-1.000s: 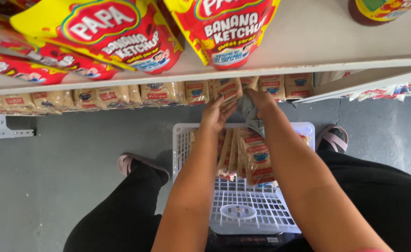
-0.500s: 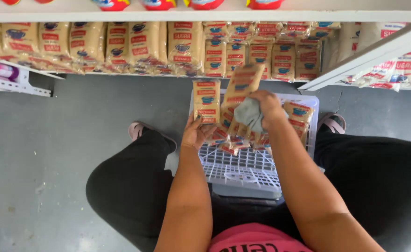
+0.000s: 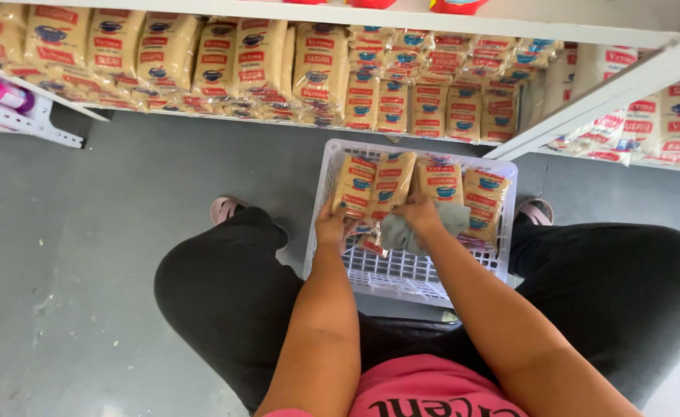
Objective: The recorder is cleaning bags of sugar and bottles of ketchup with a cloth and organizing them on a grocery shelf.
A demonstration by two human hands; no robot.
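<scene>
The left hand (image 3: 331,225) is closed over the bottom edge of a tan packet (image 3: 355,185) standing in the white basket (image 3: 321,193), fingers curled round it. Just beside it, the right hand (image 3: 419,212) grips a grey cloth (image 3: 402,232) bunched in its fist, and its knuckles press against the lower end of the next packets (image 3: 440,179); whether it also holds one of them I cannot tell. Below both hands the basket's grid bottom (image 3: 402,270) lies bare. The basket sits on the floor between the person's knees, in black trousers (image 3: 224,286), which hem it in on either side. Left of the left hand, beyond the knee, the grey concrete floor (image 3: 85,232) spreads wide and open. Beyond the hands, past the basket's far rim, a narrow strip of floor runs to the low shelf (image 3: 278,69), packed tight with rows of the same tan packets. Up and to the right of the right hand, a white shelf edge (image 3: 610,96) slants across, with more packets behind it.
</scene>
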